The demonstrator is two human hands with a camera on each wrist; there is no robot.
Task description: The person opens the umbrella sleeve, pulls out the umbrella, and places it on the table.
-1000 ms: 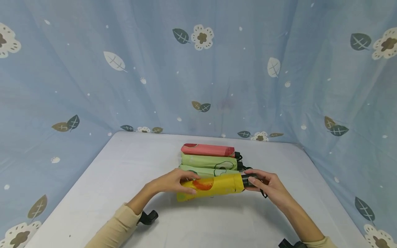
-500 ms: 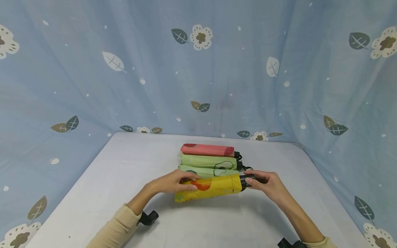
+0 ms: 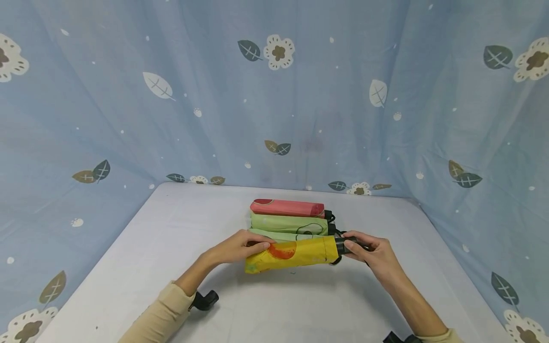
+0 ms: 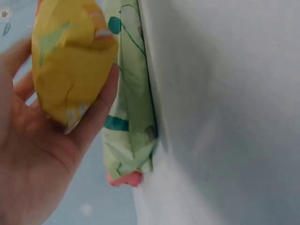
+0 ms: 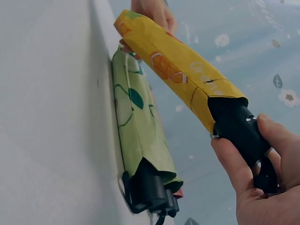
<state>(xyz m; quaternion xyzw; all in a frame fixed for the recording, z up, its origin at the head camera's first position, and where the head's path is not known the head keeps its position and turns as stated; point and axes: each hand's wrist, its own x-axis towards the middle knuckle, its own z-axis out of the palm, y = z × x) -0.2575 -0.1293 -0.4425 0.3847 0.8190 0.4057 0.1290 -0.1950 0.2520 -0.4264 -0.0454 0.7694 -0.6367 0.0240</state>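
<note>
A folded umbrella in a yellow sleeve with an orange print point(image 3: 300, 253) is held above the table between both hands. My left hand point(image 3: 238, 247) grips its sleeve end; in the left wrist view the fingers and thumb wrap that end point(image 4: 72, 61). My right hand point(image 3: 375, 255) pinches the black handle point(image 5: 239, 131) between thumb and fingers, a dark strap hanging by the palm. Right behind it lies a light green umbrella point(image 5: 140, 112), partly covered by the yellow one in the head view. Another green umbrella point(image 3: 287, 223) and a red one point(image 3: 287, 208) lie beyond, side by side.
The table point(image 3: 193, 205) has a white cover. A blue patterned curtain point(image 3: 274, 95) rises behind it and along both sides. Black wrist devices point(image 3: 205, 301) sit on both forearms. Handles of the lying umbrellas point right.
The yellow umbrella has risen slightly and shifted toward the green ones, covering more of the nearest. The left thumb now lies higher on its sleeve. The lying umbrellas have stayed put.
</note>
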